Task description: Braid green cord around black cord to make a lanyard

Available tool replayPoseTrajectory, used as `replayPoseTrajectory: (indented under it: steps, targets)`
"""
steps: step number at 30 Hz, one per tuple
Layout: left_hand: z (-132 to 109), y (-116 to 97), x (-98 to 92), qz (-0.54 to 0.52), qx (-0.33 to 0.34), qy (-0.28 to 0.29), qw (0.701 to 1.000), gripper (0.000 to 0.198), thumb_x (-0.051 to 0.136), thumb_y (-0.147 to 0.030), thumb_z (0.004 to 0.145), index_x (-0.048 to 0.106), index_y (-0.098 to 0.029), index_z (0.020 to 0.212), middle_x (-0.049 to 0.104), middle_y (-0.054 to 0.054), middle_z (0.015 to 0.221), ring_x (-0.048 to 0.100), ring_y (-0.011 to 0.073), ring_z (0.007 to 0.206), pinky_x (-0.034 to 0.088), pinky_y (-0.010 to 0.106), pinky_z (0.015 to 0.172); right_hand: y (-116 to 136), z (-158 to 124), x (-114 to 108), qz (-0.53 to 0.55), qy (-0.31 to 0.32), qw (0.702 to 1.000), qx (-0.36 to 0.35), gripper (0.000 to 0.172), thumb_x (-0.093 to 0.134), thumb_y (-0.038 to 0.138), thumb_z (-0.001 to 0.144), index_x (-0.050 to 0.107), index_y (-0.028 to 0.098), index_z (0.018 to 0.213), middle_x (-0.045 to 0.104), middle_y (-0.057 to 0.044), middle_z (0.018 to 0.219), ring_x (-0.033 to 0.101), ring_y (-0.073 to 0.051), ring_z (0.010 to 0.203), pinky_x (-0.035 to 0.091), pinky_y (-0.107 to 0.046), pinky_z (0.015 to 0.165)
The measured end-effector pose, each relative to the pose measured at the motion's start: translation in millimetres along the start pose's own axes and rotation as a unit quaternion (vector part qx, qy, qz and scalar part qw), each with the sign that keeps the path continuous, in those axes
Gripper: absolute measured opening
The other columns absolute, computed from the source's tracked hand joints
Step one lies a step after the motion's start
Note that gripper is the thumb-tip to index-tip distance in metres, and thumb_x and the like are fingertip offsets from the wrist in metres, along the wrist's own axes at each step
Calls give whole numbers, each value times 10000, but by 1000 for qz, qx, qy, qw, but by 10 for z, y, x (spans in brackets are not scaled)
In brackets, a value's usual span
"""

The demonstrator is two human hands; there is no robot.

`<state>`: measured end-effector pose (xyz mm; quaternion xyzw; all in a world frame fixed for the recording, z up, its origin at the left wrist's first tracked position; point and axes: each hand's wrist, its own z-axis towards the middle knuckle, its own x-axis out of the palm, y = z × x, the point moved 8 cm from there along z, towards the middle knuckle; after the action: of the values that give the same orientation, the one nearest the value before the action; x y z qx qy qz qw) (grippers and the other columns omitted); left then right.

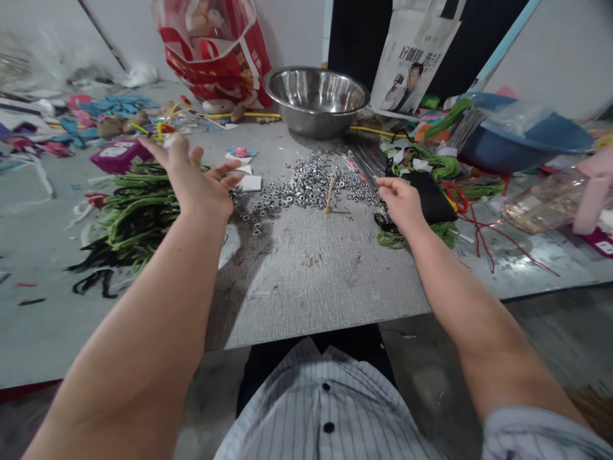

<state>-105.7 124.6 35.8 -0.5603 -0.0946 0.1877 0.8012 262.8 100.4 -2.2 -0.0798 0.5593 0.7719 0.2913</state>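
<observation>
My left hand [196, 176] hovers over the grey table with its fingers spread and nothing in it, just right of a heap of green pipe-cleaner stems [136, 214]. A scatter of small metal nuts [306, 185] lies between my hands, with a short wooden stick [329, 193] standing among them. My right hand [400, 201] rests at the right edge of the nuts, fingers curled loosely, beside a black pouch [431, 195]; I cannot see anything held in it.
A steel bowl [316, 96] stands behind the nuts. A red bag [215, 48] is at the back, a blue basin [527, 137] at right with green cords [440, 166], and a clear plastic bottle [550, 201] lies on its side. Coloured scraps litter the far left.
</observation>
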Motion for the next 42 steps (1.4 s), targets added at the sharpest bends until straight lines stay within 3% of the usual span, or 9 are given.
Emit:
replayPoseTrajectory:
  steps: [2,4,8,11,15,25,29,36,42]
  targets:
    - [-157,80,85,-82,-95,-29,992,611,263,-201,910,-49,-347,1415,324,51,1406,561,33,613,476,274,600,0,42,-49,-92,-5,995,-24,264,476,208,758,692,182,909,681,-70,966,603,-212,907,450,-381,829]
    - [-314,37,220,-22,-92,-14,995,622,353,-120,864,100,-284,1408,406,40,1349,496,13,538,426,230,519,-30,73,-45,-153,13,988,-24,292,444,184,773,698,173,918,688,-87,978,611,-227,913,455,-377,818]
    - [-628,-143,631,158,84,143,973,338,517,-206,817,537,-193,1154,583,45,1151,477,42,556,427,230,569,-108,113,13,-245,42,968,-18,263,457,154,771,703,168,865,691,-94,930,609,-235,877,449,-382,823]
    - [-928,-228,893,238,212,267,910,296,478,-239,823,614,-170,1076,618,85,1101,527,80,613,448,246,631,-154,112,72,-303,50,952,-17,179,515,182,774,691,163,800,676,-109,884,601,-254,875,438,-396,819]
    - [-1136,-266,1030,267,259,333,867,331,419,-245,836,643,-159,1064,649,100,1021,582,119,679,452,250,629,-194,81,92,-348,47,936,21,122,607,298,771,657,187,762,654,-121,869,599,-284,870,440,-412,749]
    - [-1158,-180,1098,305,251,363,844,358,401,-260,831,684,-153,1020,683,111,935,601,147,674,453,280,638,-246,82,30,-397,77,912,73,148,617,316,757,611,213,651,663,-95,792,622,-274,798,448,-388,654]
    - [-1167,-161,1112,319,248,368,837,357,401,-262,833,689,-150,1012,687,110,914,612,156,697,456,281,643,-198,82,20,-403,69,911,49,116,635,309,735,643,203,688,667,-94,799,623,-257,786,457,-377,649]
    - [-1167,-124,1136,344,257,375,822,380,374,-286,848,698,-155,997,706,99,896,635,163,731,465,268,624,-176,15,0,-463,127,870,111,189,543,230,783,715,185,846,688,-124,926,638,-292,919,472,-391,719]
    - [-1168,-111,1142,364,260,374,813,375,379,-290,848,703,-162,984,719,90,942,648,161,740,482,275,648,-149,6,6,-487,122,860,95,272,486,202,779,710,160,929,684,-153,970,636,-284,903,462,-391,715]
